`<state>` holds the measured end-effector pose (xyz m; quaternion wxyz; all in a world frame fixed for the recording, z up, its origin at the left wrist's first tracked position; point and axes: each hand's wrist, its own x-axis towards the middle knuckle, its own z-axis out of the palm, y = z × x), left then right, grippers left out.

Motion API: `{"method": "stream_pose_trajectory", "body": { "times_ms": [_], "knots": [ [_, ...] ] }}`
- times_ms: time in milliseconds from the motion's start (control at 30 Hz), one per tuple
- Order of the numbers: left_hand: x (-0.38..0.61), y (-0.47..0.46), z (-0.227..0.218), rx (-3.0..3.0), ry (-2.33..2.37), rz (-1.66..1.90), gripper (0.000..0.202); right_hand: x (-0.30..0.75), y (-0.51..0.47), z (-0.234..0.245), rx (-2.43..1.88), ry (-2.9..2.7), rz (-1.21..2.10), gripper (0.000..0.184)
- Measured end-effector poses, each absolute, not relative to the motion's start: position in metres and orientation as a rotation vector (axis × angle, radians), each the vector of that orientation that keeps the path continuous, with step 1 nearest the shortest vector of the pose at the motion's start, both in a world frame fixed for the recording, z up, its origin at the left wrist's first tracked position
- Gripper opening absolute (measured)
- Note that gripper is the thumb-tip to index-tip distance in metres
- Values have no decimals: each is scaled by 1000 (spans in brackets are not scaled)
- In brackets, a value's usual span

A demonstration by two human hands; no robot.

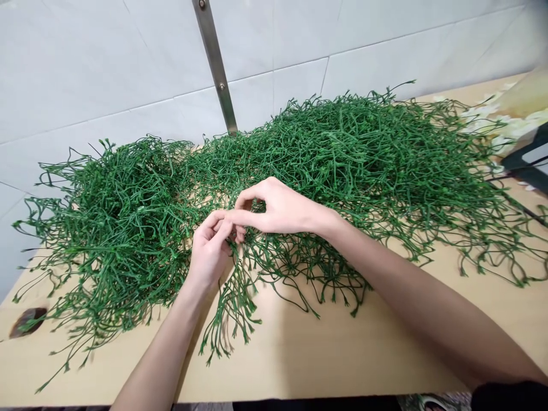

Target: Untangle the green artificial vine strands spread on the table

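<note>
My left hand (210,248) is closed around a small bunch of green artificial stems (235,311), whose forked tips hang down toward the table's front edge. Reaching in from the right, my right hand (274,208) has its thumb and fingers pinched together against the left fingertips. What the right fingertips hold, if anything, is hidden behind the touching fingers. Thin, wiry green stems lie in a tangled heap (124,228) to the left of my hands. Behind and to the right spreads a larger heap (363,148) of the same stems.
The heaps rest on a pale wooden table (334,354) set against a tiled wall (107,51). A metal strip (216,68) with bolts runs down the wall. White flowers (509,125) and a dark-edged object (533,157) stand at the far right. A dark knot (28,322) marks the wood at left.
</note>
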<state>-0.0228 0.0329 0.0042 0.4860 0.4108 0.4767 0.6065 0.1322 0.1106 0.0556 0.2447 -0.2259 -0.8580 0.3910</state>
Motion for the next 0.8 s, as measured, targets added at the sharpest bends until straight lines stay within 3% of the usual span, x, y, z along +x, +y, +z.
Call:
{"method": "stream_pose_trajectory", "body": {
  "times_ms": [333,567,800],
  "knots": [
    [-21,34,5,945,1142,1487,17,141,120,56,-539,-2467,951,22],
    [-18,33,8,870,1130,1451,22,139,112,57,-547,-2626,520,27],
    [-24,31,1,1054,1216,1383,30,141,114,59,-469,-2721,532,18]
  ]
}}
